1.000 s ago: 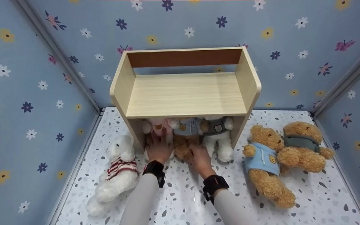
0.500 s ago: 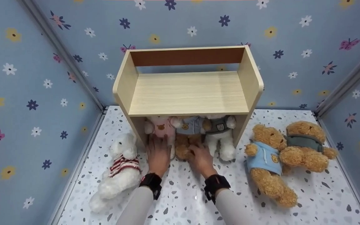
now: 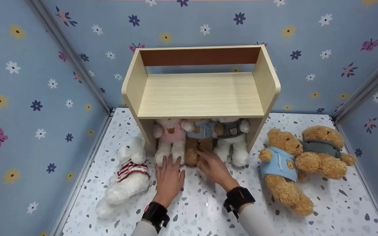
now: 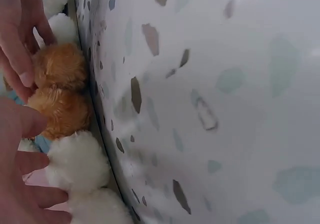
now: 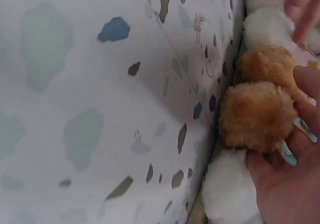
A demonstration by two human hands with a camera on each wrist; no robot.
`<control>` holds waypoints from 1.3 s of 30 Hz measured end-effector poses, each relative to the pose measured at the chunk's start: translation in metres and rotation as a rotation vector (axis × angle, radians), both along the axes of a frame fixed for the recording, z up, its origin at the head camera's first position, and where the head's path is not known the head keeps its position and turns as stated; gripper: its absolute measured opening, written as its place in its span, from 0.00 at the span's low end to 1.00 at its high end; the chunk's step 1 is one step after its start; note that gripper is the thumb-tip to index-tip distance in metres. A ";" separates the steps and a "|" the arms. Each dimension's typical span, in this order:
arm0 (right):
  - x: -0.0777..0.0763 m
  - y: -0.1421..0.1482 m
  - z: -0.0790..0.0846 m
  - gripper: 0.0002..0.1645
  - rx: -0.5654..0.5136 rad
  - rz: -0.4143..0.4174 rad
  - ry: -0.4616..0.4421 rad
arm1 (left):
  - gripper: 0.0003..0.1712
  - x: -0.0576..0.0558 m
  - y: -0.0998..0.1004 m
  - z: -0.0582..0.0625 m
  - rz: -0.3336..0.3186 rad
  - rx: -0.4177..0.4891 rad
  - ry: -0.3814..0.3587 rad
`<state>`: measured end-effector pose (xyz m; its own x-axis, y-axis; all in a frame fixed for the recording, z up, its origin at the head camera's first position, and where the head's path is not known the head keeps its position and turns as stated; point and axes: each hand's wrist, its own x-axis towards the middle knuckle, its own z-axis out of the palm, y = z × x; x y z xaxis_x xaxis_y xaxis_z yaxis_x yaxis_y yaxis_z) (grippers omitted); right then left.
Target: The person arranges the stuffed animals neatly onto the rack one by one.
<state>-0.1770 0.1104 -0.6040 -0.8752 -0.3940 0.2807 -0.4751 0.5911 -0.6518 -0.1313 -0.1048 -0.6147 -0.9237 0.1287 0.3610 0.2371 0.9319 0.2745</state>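
Note:
Three plush toys sit side by side in the lower compartment of the wooden shelf point(image 3: 197, 95): a white one in a pink top point(image 3: 172, 131), a brown bear in a blue-grey top point(image 3: 200, 129), and a white one in a dark grey vest point(image 3: 232, 130). Their heads are mostly hidden under the shelf board. My left hand point(image 3: 168, 180) has its fingers extended at the feet of the pink-topped toy. Relaxed fingers of my right hand point(image 3: 213, 167) touch the brown bear's leg; in the right wrist view they lie beside its brown foot point(image 5: 257, 116).
A white plush in a red-striped sweater point(image 3: 132, 172) lies on the speckled floor to the left. At right lie a brown bear in a light blue hoodie point(image 3: 278, 165) and another in a green top point(image 3: 322, 149). Flower-patterned walls point(image 3: 205, 19) stand around.
My left hand has drawn back toward me from the pink-topped toy's body to its feet. My right hand has loosened from the brown bear's leg, its fingers straightening.

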 end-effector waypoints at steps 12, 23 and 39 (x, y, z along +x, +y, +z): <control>0.021 0.039 0.024 0.24 -0.020 -0.078 -0.061 | 0.24 0.008 -0.008 0.030 -0.081 0.052 -0.061; 0.030 0.062 0.032 0.27 -0.011 -0.138 -0.016 | 0.26 -0.006 -0.020 0.071 -0.088 0.054 0.052; 0.039 0.085 0.032 0.26 -0.034 -0.173 0.015 | 0.24 -0.001 -0.101 0.135 0.015 0.165 0.069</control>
<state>-0.1377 0.1953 -0.5724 -0.9247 -0.2279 0.3051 -0.3782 0.6427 -0.6662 -0.1319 -0.2058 -0.4796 -0.8972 0.0491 0.4388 0.2473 0.8792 0.4073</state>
